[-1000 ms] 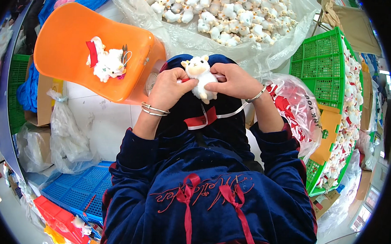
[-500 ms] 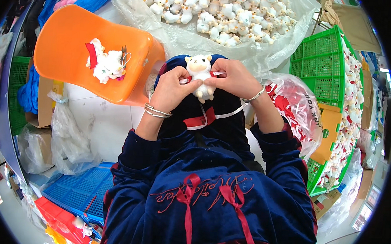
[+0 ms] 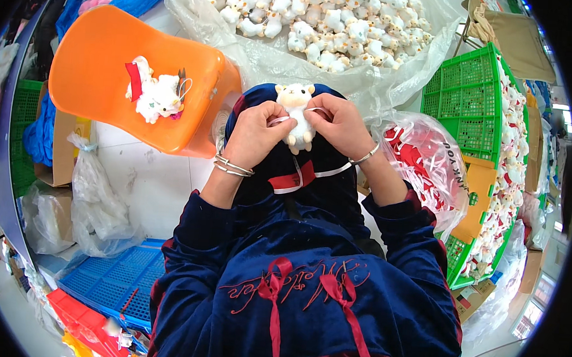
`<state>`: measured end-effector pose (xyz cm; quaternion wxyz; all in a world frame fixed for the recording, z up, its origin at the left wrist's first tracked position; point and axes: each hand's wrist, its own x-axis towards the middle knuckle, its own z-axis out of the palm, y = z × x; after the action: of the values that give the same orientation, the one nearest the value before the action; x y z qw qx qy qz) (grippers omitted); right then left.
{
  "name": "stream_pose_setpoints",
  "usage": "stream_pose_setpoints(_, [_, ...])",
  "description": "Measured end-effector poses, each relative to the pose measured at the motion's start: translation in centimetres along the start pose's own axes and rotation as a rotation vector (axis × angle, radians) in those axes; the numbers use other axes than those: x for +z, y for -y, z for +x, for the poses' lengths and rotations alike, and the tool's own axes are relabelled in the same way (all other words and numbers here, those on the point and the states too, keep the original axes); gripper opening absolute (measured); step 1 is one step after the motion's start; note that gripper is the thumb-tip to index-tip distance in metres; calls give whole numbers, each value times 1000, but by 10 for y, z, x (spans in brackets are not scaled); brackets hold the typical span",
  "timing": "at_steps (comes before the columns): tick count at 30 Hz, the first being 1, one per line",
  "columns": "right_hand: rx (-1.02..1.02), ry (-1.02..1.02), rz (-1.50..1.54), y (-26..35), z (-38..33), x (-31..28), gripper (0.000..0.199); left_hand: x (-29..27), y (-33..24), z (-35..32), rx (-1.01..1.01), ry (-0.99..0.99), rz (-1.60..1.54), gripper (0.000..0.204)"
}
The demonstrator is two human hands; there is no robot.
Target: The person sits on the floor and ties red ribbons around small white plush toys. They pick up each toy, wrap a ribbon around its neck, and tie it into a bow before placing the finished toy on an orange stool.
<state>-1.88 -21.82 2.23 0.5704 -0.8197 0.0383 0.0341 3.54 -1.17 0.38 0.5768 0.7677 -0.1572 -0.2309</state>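
Note:
A small white plush animal [image 3: 297, 123] with a cream head lies face up on my lap, between my two hands. My left hand [image 3: 257, 132] is closed, pinching a white ribbon end at the toy's left side. On the other side my right hand [image 3: 342, 124] pinches another white ribbon end [image 3: 320, 111]. Both thumbs are against or very close to the toy's body. Below the toy, a red cloth piece [image 3: 287, 182] with white ribbons rests on my dark blue velvet trousers. Whatever lies behind the toy's neck is hidden.
An orange stool [image 3: 109, 63] at left bears white plush toys [image 3: 158, 99] and a dark-tipped tool. A big clear plastic sheet [image 3: 185, 5] holds heaped white plush toys ahead. At right are a bag of red pieces [image 3: 418, 160] and a green crate [image 3: 465, 91].
My hands have turned slightly, and the red cloth that showed beside the toy at each hand is now out of sight. White ribbon ends show at my fingers.

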Motion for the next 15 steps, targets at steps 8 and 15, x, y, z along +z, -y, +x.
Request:
stream_pose_setpoints(8, [-183,-85,20,-3,1,5,11,-3,-11,-1,63,-11,-12,21])
stream_pose_setpoints(15, [-230,-15,46,-5,4,1,10,1,-7,4,-82,-22,-268,23])
